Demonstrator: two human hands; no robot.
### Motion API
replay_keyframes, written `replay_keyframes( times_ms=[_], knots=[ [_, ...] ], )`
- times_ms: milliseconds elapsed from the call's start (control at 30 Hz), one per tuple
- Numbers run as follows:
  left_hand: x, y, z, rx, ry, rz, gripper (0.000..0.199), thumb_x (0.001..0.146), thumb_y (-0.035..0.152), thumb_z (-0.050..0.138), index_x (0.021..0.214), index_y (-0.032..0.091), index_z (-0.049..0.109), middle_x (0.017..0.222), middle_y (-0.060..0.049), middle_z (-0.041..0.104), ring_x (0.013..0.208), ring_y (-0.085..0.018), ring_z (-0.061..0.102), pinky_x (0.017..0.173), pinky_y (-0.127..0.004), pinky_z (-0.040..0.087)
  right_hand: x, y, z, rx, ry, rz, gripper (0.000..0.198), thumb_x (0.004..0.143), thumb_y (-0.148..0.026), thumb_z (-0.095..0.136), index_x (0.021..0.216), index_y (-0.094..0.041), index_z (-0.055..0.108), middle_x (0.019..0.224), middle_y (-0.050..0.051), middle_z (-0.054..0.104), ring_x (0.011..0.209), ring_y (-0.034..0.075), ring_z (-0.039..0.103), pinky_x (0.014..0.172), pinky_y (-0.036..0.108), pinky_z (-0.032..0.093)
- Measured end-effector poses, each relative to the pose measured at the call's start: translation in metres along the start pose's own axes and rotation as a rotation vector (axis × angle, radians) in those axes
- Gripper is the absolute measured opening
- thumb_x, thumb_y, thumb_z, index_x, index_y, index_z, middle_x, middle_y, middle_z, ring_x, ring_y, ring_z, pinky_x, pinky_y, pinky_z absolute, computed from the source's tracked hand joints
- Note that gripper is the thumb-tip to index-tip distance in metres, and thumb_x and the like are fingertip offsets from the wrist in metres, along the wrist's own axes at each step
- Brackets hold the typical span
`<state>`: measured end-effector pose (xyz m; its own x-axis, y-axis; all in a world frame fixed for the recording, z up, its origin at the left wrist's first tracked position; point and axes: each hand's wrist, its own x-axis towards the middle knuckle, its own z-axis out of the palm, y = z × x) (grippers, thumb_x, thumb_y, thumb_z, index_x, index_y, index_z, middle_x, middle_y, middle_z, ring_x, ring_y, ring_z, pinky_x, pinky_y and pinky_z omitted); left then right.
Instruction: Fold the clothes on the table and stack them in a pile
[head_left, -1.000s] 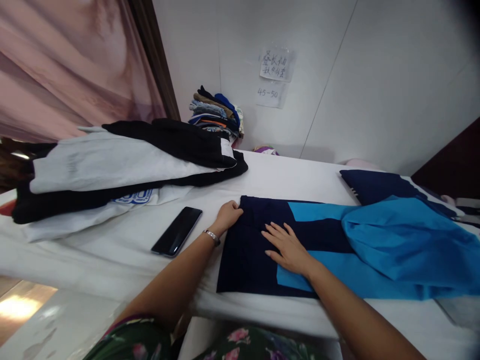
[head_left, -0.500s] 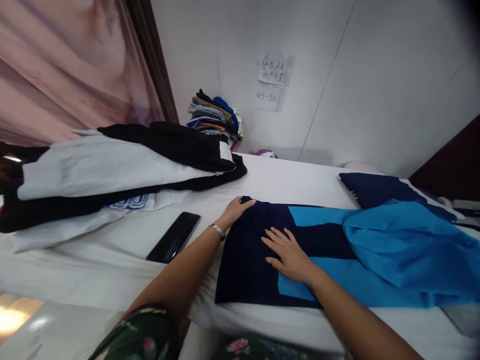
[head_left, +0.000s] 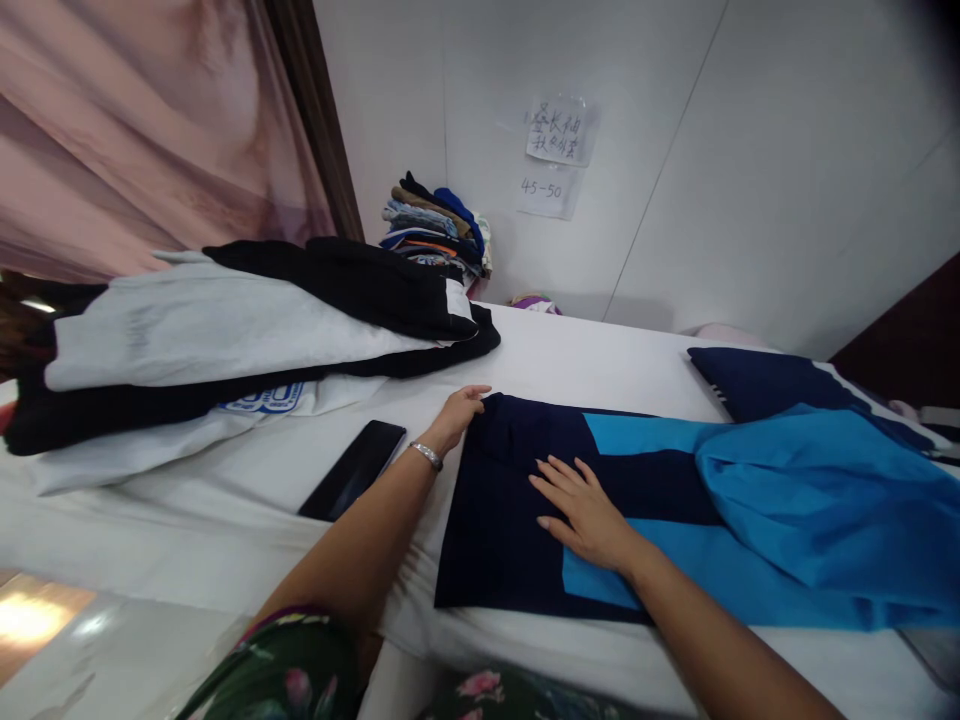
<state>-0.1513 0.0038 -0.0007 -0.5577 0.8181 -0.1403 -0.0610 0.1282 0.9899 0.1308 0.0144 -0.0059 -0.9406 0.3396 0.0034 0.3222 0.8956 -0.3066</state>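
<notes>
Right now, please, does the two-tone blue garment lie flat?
Partly: the two-tone blue garment is flat beneath the right hand, bunched at picture right.

Navy and bright-blue garment (head_left: 667, 482), partly flat, bunched at one end, on white cloth (head_left: 585, 350)

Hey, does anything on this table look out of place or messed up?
Mostly the bright blue fabric: it's bunched and wrinkled toward the right, while the garment's navy end lies fairly flat. The phone also stands out, lying near the grey-and-black clothes. I see no spill or damage.
</notes>
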Motion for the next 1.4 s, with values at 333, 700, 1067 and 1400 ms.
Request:
replay_keyframes(
  times_ms=[333,700,1067,1400],
  knots=[
    [-0.011,0.006,0.014,0.048,-0.035,0.068,0.013,0.067,0.030,0.062,0.072,0.019,0.062,0.066,0.002,0.062,0.066,-0.014,0.054,0.063,-0.025,0.043,0.000,-0.002,-0.001,-0.015,-0.002,0.014,0.055,0.095,-0.048,0.039,0.146,-0.027,0.036,0.155,0.005,0.030,0.145,0.025,0.020,0.117,0.054,0.011],
    [0.011,-0.009,-0.008,0.107,0.284,0.071,0.007,0.065,0.016,0.053,0.071,0.019,0.051,0.061,0.004,0.050,0.061,-0.011,0.052,0.060,-0.023,0.044,-0.001,-0.002,0.000,-0.021,0.015,0.021,0.054,0.095,-0.046,0.041,0.146,-0.027,0.038,0.155,0.006,0.031,0.144,0.024,0.022,0.116,0.054,0.012],
    [-0.015,-0.002,-0.007,0.860,0.098,0.226,0.037,0.070,0.040,0.071,0.101,0.022,0.062,0.109,-0.008,0.065,0.097,-0.024,0.060,0.082,-0.030,0.043,-0.001,0.000,0.001,-0.034,0.020,0.003,0.054,0.095,-0.045,0.042,0.146,-0.028,0.036,0.154,0.005,0.031,0.144,0.024,0.021,0.116,0.053,0.012],
    [-0.016,0.010,-0.020,1.100,0.117,0.079,0.031,0.083,0.048,0.051,0.083,0.021,0.067,0.092,-0.012,0.071,0.090,-0.028,0.063,0.074,-0.032,0.043,0.000,0.000,0.000,-0.025,0.016,0.009,0.055,0.095,-0.046,0.041,0.146,-0.027,0.036,0.155,0.006,0.031,0.145,0.024,0.019,0.116,0.054,0.011]
  ],
)
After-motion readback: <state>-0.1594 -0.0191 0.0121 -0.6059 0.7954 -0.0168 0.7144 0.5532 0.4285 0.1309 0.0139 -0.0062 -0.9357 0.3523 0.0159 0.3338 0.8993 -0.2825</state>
